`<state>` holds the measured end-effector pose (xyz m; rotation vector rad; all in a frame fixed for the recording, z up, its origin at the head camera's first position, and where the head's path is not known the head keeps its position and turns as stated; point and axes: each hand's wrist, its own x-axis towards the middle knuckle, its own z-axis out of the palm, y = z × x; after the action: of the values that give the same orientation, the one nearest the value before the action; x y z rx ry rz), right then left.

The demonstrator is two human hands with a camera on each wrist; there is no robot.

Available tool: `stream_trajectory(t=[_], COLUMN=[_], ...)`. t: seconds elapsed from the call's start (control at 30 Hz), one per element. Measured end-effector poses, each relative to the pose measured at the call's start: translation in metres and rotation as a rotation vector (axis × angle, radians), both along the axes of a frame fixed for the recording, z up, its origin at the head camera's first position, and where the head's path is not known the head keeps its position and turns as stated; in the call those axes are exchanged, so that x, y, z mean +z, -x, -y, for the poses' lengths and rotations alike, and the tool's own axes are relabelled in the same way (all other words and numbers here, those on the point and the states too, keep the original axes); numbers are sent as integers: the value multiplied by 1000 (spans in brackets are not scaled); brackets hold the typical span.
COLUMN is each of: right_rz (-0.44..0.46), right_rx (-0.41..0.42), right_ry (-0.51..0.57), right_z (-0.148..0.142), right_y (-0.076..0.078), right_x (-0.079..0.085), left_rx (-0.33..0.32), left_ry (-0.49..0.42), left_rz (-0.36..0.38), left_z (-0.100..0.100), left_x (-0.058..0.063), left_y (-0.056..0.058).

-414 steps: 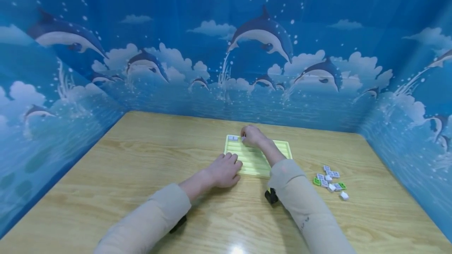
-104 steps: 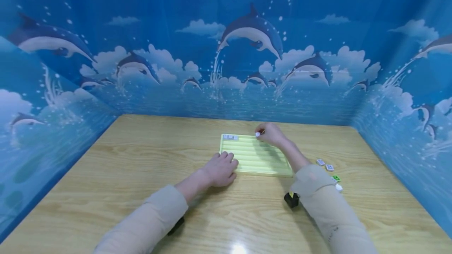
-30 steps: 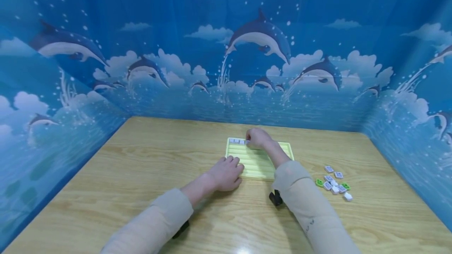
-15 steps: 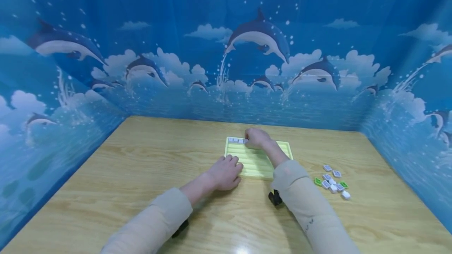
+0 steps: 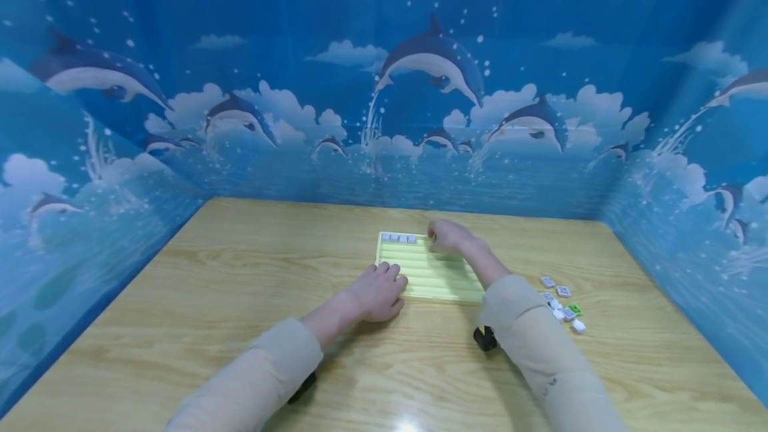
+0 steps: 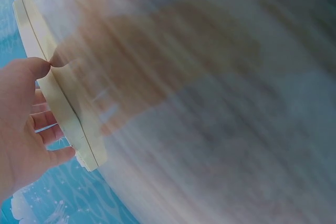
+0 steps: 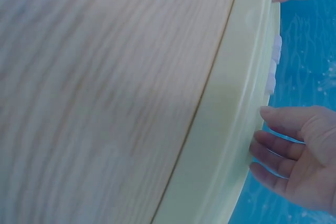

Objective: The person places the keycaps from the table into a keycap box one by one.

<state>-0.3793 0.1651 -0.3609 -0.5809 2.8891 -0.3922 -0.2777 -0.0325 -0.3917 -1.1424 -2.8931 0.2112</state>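
Observation:
A pale yellow-green ridged tray [image 5: 441, 279] lies on the table. Several small whitish square tiles [image 5: 399, 239] form a row in its far left groove. At the tray's near left corner is my left hand [image 5: 378, 292]; in the left wrist view the thumb [image 6: 38, 67] presses the front rim while the other fingers reach behind it. Over the far side hovers my right hand [image 5: 450, 237], just right of the last tile. In the right wrist view its fingers [image 7: 281, 145] are loosely bent, with nothing between them, beside the row of tiles [image 7: 275, 51].
A loose pile of whitish tiles [image 5: 563, 291] and a green tile [image 5: 575, 309] lies right of the tray, partly behind the right sleeve [image 5: 519, 305]. A dolphin-print curtain [image 5: 336, 172] stands along the table's back edge [image 5: 288, 201] and sides.
The tile row has grown from two to several. Over the last second my right hand has let go of a tile at the row's end and moved slightly right. The left hand stays on the tray.

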Motion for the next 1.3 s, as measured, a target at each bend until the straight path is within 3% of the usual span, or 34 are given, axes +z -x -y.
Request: stream_trajectory(t=[0.47,0.9,1.3], right_rz=[27,42,14], right_rx=[61,87,42], right_ry=[-50,-4,-3], right_z=[-39,-81,-132], right_y=[-15,-45,-61], right_x=[10,18,22], left_rx=[0,5,-9], left_ry=[4,-5,-27], left_rz=[4,26,8], left_z=[0,-1,-1], left_x=[0,1,-2], left_y=[0,-2,1])
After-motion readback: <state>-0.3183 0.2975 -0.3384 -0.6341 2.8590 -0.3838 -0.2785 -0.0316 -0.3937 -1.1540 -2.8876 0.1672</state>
